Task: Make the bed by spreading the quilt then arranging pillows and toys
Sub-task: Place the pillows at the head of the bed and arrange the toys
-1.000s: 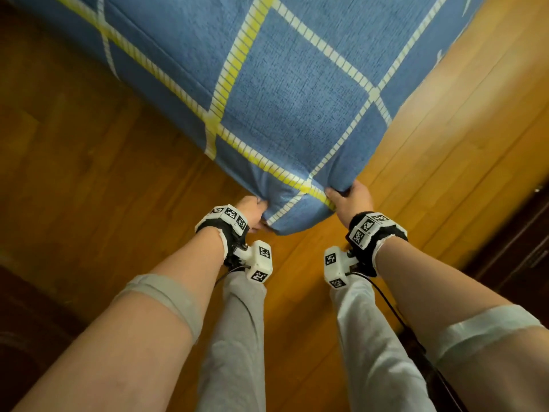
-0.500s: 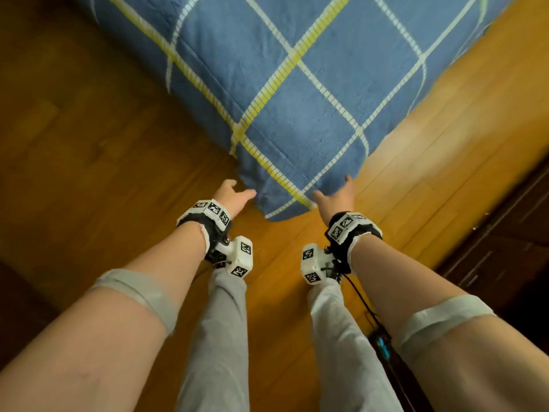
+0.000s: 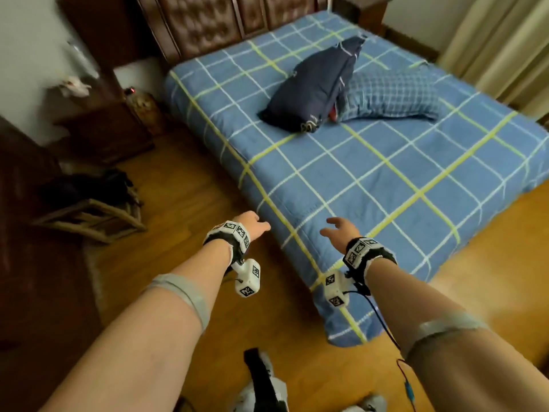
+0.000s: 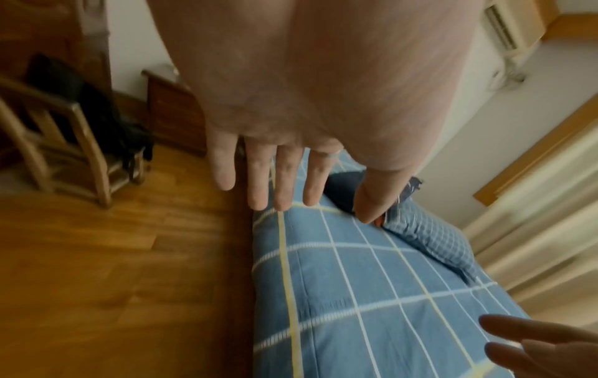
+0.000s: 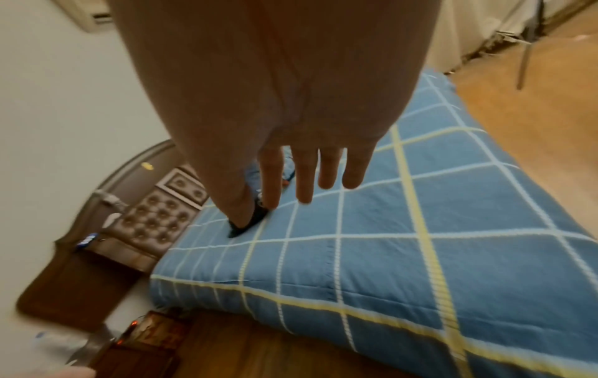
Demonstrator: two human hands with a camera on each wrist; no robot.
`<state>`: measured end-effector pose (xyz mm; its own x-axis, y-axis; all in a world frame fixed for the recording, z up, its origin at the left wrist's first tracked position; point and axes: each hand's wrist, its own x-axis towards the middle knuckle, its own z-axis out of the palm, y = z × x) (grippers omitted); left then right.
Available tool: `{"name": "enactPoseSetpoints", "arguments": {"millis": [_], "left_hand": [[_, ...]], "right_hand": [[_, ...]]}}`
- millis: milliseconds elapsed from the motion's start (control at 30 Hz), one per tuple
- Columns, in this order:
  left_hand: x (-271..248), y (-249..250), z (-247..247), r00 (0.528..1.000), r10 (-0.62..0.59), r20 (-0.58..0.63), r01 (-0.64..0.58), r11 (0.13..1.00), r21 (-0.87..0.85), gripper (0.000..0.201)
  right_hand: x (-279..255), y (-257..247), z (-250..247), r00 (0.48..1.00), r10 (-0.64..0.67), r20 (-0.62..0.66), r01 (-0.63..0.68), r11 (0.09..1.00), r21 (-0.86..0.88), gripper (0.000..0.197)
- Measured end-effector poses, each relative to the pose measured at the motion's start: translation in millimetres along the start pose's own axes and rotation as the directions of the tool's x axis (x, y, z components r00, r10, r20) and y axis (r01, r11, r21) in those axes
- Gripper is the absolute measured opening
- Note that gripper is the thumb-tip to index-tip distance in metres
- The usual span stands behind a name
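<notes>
A blue quilt [image 3: 371, 179] with white and yellow checks lies spread flat over the bed, one corner hanging to the floor near me. On its middle a dark navy pillow [image 3: 315, 87] leans against a blue gingham pillow [image 3: 389, 96]; something red shows between them. My left hand [image 3: 252, 224] hovers open beside the quilt's left edge, above the floor. My right hand [image 3: 338, 230] hovers open above the quilt's near corner. Straight fingers [image 4: 281, 179] of the left hand and fingers [image 5: 304, 176] of the right hand hold nothing.
A padded brown headboard [image 3: 205, 22] stands at the far end, a dark nightstand [image 3: 101, 129] to its left. A wooden chair [image 3: 89, 215] with dark cloth on it stands left on the wooden floor [image 3: 184, 185]. Curtains [image 3: 499, 40] hang at the far right.
Both hands let go of the quilt's corner and lifted away from it. My view rose from the corner to the whole bed.
</notes>
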<state>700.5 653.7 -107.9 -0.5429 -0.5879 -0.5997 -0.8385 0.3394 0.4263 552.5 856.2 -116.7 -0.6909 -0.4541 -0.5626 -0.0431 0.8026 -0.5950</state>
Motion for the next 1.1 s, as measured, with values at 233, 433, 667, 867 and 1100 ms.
{"name": "enactPoseSetpoints", "arguments": {"millis": [233, 433, 667, 867, 1100], "left_hand": [[1, -31, -145, 0.989, -0.006, -0.146, 0.014, 0.999, 0.049, 0.051], [52, -55, -200, 0.984, 0.025, -0.175, -0.021, 1.000, 0.020, 0.040], [149, -42, -277, 0.965, 0.083, -0.249, -0.058, 0.993, 0.107, 0.035], [232, -23, -335, 0.965, 0.118, -0.236, -0.088, 0.987, 0.133, 0.037], [377, -5, -406, 0.984, 0.163, -0.065, -0.156, 0.982, 0.109, 0.042]], "right_hand": [[13, -124, 1, 0.988, -0.128, 0.088, 0.136, 0.987, -0.087, 0.043], [78, -188, 34, 0.981, -0.129, 0.143, 0.143, 0.985, -0.096, 0.042], [188, -290, 57, 0.959, -0.226, 0.169, 0.236, 0.971, -0.044, 0.041], [267, -366, 48, 0.948, -0.258, 0.188, 0.287, 0.946, -0.149, 0.047], [386, -427, 26, 0.985, -0.138, 0.102, 0.156, 0.966, -0.206, 0.052]]}}
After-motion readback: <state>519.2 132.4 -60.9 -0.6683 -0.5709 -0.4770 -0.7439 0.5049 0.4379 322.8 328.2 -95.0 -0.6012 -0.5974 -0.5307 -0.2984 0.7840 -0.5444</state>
